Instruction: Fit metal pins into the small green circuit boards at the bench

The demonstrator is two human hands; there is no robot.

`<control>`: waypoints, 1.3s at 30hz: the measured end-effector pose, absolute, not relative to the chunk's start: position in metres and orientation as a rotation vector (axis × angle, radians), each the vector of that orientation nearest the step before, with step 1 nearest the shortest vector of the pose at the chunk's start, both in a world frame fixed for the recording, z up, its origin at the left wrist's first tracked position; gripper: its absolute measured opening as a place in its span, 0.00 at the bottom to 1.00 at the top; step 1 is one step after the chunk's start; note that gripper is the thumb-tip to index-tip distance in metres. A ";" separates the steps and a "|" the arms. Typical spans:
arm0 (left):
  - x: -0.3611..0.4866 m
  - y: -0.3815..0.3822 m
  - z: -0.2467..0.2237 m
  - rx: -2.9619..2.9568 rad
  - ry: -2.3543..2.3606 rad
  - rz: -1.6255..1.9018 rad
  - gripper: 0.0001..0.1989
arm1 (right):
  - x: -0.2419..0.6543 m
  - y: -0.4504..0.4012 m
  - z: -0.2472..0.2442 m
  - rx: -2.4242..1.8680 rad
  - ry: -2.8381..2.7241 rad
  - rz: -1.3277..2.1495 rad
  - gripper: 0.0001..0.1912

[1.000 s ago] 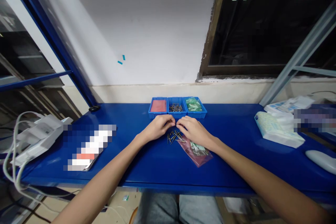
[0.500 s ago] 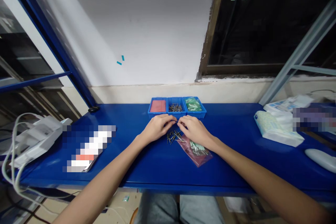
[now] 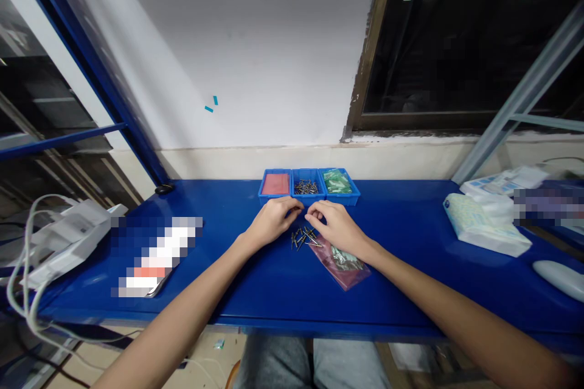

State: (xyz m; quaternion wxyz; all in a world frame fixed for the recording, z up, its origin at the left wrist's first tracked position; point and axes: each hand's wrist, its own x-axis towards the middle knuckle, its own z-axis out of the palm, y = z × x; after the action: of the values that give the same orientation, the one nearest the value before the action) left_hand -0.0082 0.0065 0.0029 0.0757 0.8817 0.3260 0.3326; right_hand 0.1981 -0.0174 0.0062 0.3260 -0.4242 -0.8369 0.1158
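My left hand [image 3: 276, 219] is above the table with thumb and fingers pinched together; anything at its fingertips is too small to make out. Facing it, my right hand [image 3: 335, 222] is curled, its thumb and forefinger closed in a pinch, with what they hold hidden. A narrow gap separates the two sets of fingertips. Just below them lies a loose pile of slim metal screw-like pieces [image 3: 300, 238]. Under my right wrist rests a pink plastic bag [image 3: 349, 279], and a greenish clear packet [image 3: 347, 258] shows on or in it.
Behind my hands stand three joined blue bins: pink bags [image 3: 276, 183], metal pieces [image 3: 305, 187] and green packets [image 3: 336, 181]. A blurred-out flat item [image 3: 159, 255] and power strip [image 3: 75, 243] are left. A tissue pack [image 3: 483, 225] and white rounded object [image 3: 559, 276] are right.
My fingertips, almost meeting before, have drawn slightly apart, the left hand shifting a little left. The pile and the pink bag stay in place.
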 end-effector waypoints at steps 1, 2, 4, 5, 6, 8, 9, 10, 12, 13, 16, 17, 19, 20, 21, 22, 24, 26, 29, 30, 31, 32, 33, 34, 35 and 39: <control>-0.008 0.006 0.004 2.611 0.966 1.001 0.07 | 0.198 -0.017 0.006 -1.125 -2.187 0.296 0.05; -0.008 0.005 0.005 2.579 0.946 1.000 0.07 | 0.199 -0.016 0.005 -1.135 -2.183 0.288 0.04; -0.006 0.003 0.008 2.526 0.899 0.993 0.08 | 0.199 -0.015 0.004 -1.139 -2.180 0.273 0.04; -0.005 0.002 0.009 2.504 0.877 0.992 0.07 | 0.199 -0.015 0.003 -1.133 -2.184 0.269 0.05; -0.003 0.000 0.010 2.484 0.859 0.992 0.07 | 0.200 -0.015 0.003 -1.123 -2.189 0.268 0.05; -0.001 -0.001 0.009 2.449 0.835 1.002 0.06 | 0.200 -0.014 0.003 -1.098 -2.196 0.271 0.07; 0.000 -0.002 0.009 2.436 0.830 1.011 0.06 | 0.200 -0.014 0.003 -1.090 -2.194 0.276 0.07; 0.000 -0.002 0.008 2.428 0.836 1.030 0.06 | 0.200 -0.014 0.003 -1.086 -2.186 0.285 0.08; 0.000 -0.001 0.006 2.458 0.884 1.085 0.06 | 0.200 -0.014 0.003 -1.095 -2.154 0.310 0.08; -0.001 0.000 0.006 2.496 0.919 1.111 0.06 | 0.200 -0.014 0.003 -1.104 -2.134 0.326 0.08; -0.005 0.002 0.005 2.632 0.981 1.138 0.06 | 0.199 -0.014 0.005 -1.129 -2.064 0.389 0.07; -0.007 0.002 0.005 2.668 0.972 1.124 0.06 | 0.199 -0.014 0.006 -1.130 -2.045 0.414 0.07; -0.008 0.002 0.005 2.718 0.944 1.086 0.07 | 0.198 -0.015 0.006 -1.123 -2.019 0.451 0.08; -0.008 0.002 0.004 2.742 0.938 1.065 0.06 | 0.197 -0.015 0.006 -1.116 -2.013 0.456 0.08; -0.007 0.001 0.004 2.763 0.942 1.050 0.06 | 0.196 -0.015 0.005 -1.107 -2.017 0.454 0.08; -0.007 0.001 0.003 2.780 0.953 1.039 0.06 | 0.196 -0.016 0.004 -1.099 -2.026 0.444 0.08; -0.006 -0.001 0.002 2.803 0.980 1.023 0.05 | 0.195 -0.017 0.003 -1.082 -2.054 0.415 0.08; -0.005 -0.002 0.002 2.818 0.987 0.998 0.04 | 0.194 -0.018 0.002 -1.067 -2.082 0.383 0.08; -0.006 -0.003 0.004 2.811 0.982 0.969 0.04 | 0.193 -0.019 0.003 -1.041 -2.088 0.367 0.08; -0.006 -0.003 0.005 2.797 0.985 0.974 0.04 | 0.193 -0.019 0.004 -1.033 -2.080 0.372 0.09; -0.006 -0.003 0.006 2.776 0.988 0.990 0.04 | 0.194 -0.019 0.005 -1.025 -2.070 0.376 0.10; -0.006 -0.003 0.007 2.748 0.990 1.016 0.04 | 0.194 -0.018 0.006 -1.020 -2.059 0.377 0.11; -0.005 -0.003 0.007 2.715 0.988 1.047 0.04 | 0.194 -0.018 0.007 -1.020 -2.049 0.378 0.11; -0.005 -0.002 0.008 2.676 0.981 1.082 0.05 | 0.195 -0.017 0.007 -1.022 -2.041 0.385 0.11; -0.004 -0.002 0.008 2.632 0.970 1.119 0.05 | 0.195 -0.016 0.007 -1.022 -2.036 0.401 0.10; 0.001 -0.002 0.010 2.430 0.937 1.217 0.06 | 0.195 -0.016 0.006 -1.023 -2.041 0.501 0.06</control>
State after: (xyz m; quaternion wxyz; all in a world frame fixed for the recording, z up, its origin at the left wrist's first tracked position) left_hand 0.0010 -0.0024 0.0096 0.1332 0.8378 0.3231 0.4195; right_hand 0.1945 -0.0157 0.0056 0.3912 -0.4028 -0.8036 0.1972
